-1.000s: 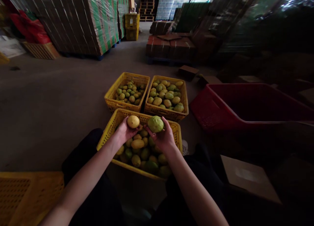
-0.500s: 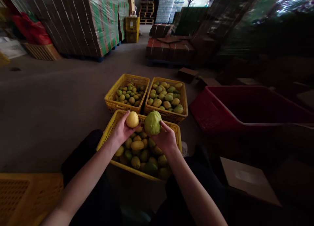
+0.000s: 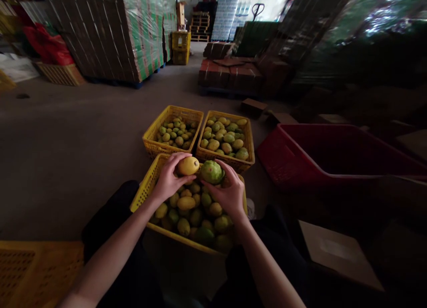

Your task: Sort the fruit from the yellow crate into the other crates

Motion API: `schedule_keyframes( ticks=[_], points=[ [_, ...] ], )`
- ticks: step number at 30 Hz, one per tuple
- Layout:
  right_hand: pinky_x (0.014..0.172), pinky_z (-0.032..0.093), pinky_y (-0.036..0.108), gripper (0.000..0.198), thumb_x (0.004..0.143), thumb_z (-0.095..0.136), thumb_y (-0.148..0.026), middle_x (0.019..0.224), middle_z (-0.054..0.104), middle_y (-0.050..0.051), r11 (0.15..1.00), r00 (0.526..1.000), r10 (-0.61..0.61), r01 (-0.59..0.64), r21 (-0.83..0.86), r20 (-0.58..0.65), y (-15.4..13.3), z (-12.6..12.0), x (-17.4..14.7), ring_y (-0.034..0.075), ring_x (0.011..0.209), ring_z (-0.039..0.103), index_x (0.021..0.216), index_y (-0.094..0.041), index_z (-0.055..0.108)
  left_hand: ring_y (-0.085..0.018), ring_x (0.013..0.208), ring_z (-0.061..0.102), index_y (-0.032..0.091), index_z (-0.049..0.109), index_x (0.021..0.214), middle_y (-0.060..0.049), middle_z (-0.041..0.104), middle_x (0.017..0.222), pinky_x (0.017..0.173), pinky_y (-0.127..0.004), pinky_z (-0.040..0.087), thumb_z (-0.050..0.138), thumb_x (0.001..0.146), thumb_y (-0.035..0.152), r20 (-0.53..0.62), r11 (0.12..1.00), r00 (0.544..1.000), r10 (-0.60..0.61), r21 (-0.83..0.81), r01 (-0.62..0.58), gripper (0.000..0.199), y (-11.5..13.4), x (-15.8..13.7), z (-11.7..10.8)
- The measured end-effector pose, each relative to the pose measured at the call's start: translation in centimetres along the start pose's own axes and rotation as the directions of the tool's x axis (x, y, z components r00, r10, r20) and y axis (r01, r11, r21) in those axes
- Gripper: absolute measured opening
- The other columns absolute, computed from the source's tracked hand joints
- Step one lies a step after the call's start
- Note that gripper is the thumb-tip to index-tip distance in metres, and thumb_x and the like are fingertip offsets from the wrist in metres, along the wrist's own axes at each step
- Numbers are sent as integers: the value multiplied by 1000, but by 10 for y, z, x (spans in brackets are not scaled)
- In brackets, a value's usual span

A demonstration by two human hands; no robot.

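Observation:
My left hand (image 3: 171, 176) is closed around a smooth yellow lemon (image 3: 189, 165), its stem end facing right. Beside it, my right hand (image 3: 230, 190) grips a larger, bumpy green lemon (image 3: 212, 172) between thumb and fingers. The two fruits are held side by side, a small gap apart, above the near yellow crate (image 3: 142, 196). Inside that crate lie many yellow and green lemons (image 3: 186, 203), partly hidden by my hands and wrists.
Two more yellow crates, left (image 3: 150, 141) and right (image 3: 251, 147), hold similar fruit just beyond. A red bin (image 3: 283, 156) stands to the right, near a cardboard piece (image 3: 336, 250). An orange-yellow crate (image 3: 43, 272) is at lower left. Wrapped pallet stacks (image 3: 100, 36) rise behind.
Both hands have turned their fruits: the yellow one now shows its stem end, and the green one shows another side. Fingers have come over the tops. The view has tilted slightly up.

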State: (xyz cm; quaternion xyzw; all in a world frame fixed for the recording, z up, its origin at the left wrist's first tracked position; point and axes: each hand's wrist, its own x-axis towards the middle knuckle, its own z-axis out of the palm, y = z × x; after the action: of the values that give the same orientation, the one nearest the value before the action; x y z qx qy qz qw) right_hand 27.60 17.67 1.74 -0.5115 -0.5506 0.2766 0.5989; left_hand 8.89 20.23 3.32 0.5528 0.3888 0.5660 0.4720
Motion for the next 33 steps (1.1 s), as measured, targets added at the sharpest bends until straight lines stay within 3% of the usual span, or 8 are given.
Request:
schedule_keyframes(
  ticks=[7, 11, 15, 18, 21, 23, 28, 33],
  points=[
    [110, 42, 40, 61, 48, 85, -5, 114, 69, 3, 970, 995, 83, -67, 233, -58, -9, 3, -4, 26, 117, 58, 104, -28, 74, -27, 133, 46, 21, 75, 88, -7, 63, 118, 105, -25, 42, 84, 45, -8, -97, 952, 966, -239, -220, 213, 53, 11, -2, 2],
    [93, 54, 31, 63, 44, 87, -3, 106, 70, 2, 895, 971, 235, -199, 399, -43, 0, 2, 2, 22, 108, 62, 101, -25, 73, -27, 123, 55, 22, 73, 104, -5, 65, 120, 93, -24, 49, 84, 54, 3, 29, 936, 964, -264, -234, 263, 55, 2, 0, -1],
    [71, 57, 26, 52, 53, 85, -14, 90, 74, -2, 651, 882, 443, -439, 619, 160, 5, 1, 8, 17, 80, 69, 102, -23, 70, -24, 103, 66, 17, 67, 113, -8, 71, 106, 83, -29, 55, 67, 77, 14, 122, 730, 866, -484, -489, 477, 36, 3, 2, -2],
    [70, 60, 31, 31, 64, 77, -24, 86, 76, 0, 416, 780, 524, -586, 695, 343, 4, 2, 8, 21, 81, 72, 95, -22, 69, -24, 93, 70, 12, 65, 114, -11, 72, 100, 78, -35, 58, 52, 85, 21, 200, 540, 784, -587, -625, 564, 32, 7, 3, -3],
    [71, 61, 36, 21, 74, 71, -38, 79, 75, 1, 239, 676, 607, -656, 715, 417, 3, 6, 4, 24, 82, 73, 88, -22, 68, -22, 75, 70, 9, 67, 103, -12, 72, 87, 64, -32, 58, 44, 91, 34, 248, 461, 743, -621, -651, 603, 36, 6, 4, -1],
    [69, 62, 38, 29, 77, 67, -50, 76, 75, 2, 178, 656, 623, -649, 740, 426, 3, 9, 1, 24, 81, 73, 88, -22, 67, -20, 64, 68, 10, 68, 88, -11, 70, 75, 57, -30, 56, 40, 93, 40, 245, 443, 718, -652, -645, 622, 41, 2, 3, 0],
    [68, 62, 41, 39, 76, 59, -59, 76, 73, 7, 243, 729, 525, -622, 744, 438, 2, 12, -2, 28, 85, 72, 79, -20, 67, -16, 53, 61, 14, 61, 55, -6, 60, 55, 55, -25, 50, 45, 90, 34, 200, 644, 835, -513, -553, 528, 44, -8, -2, 3],
    [71, 60, 42, 21, 62, 69, -42, 70, 71, 5, 468, 808, 431, -581, 666, 402, 3, 9, -2, 29, 81, 71, 68, -22, 65, -15, 61, 63, 15, 66, 52, -7, 67, 61, 63, -22, 48, 56, 85, 24, 195, 804, 884, -424, -367, 467, 36, -9, -8, -3]
  ],
)
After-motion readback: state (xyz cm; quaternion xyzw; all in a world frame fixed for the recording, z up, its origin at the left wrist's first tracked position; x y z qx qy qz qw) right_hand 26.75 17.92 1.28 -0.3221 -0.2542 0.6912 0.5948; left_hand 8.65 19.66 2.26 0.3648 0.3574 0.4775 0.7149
